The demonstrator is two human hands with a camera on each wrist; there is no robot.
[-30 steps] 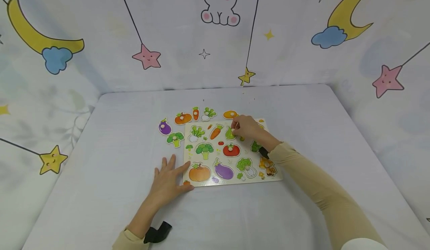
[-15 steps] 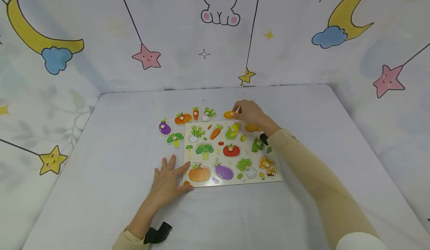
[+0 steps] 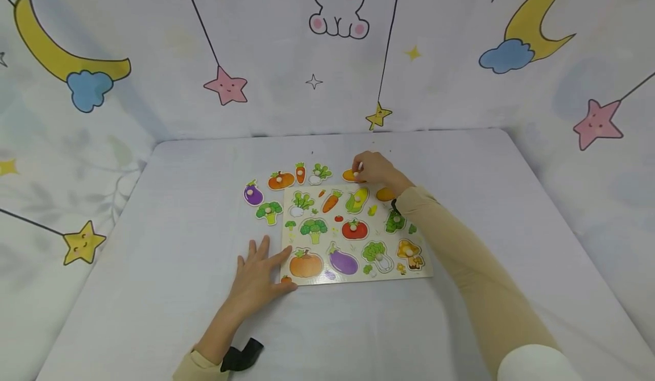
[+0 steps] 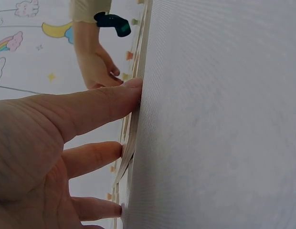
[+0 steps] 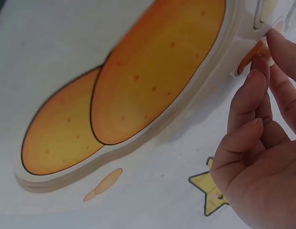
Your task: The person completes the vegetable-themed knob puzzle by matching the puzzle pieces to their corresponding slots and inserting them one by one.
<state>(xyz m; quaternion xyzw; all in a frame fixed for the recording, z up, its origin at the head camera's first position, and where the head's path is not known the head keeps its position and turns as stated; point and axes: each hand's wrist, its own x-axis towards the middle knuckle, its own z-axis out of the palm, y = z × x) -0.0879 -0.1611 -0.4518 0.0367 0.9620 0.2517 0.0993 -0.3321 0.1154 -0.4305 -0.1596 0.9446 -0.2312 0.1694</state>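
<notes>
Right hand [image 3: 376, 169] pinches the orange potato piece [image 3: 350, 175] by its knob; left hand [image 3: 258, 276] rests spread flat against the puzzle board [image 3: 358, 278].

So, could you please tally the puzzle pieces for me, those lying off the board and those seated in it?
Off the board: 6 (eggplant, pumpkin, carrot, radish, broccoli, orange piece pinched by the right hand)
Seated: 5 (corn, tomato, leafy green, cabbage, mushroom)
Total: 11
</notes>
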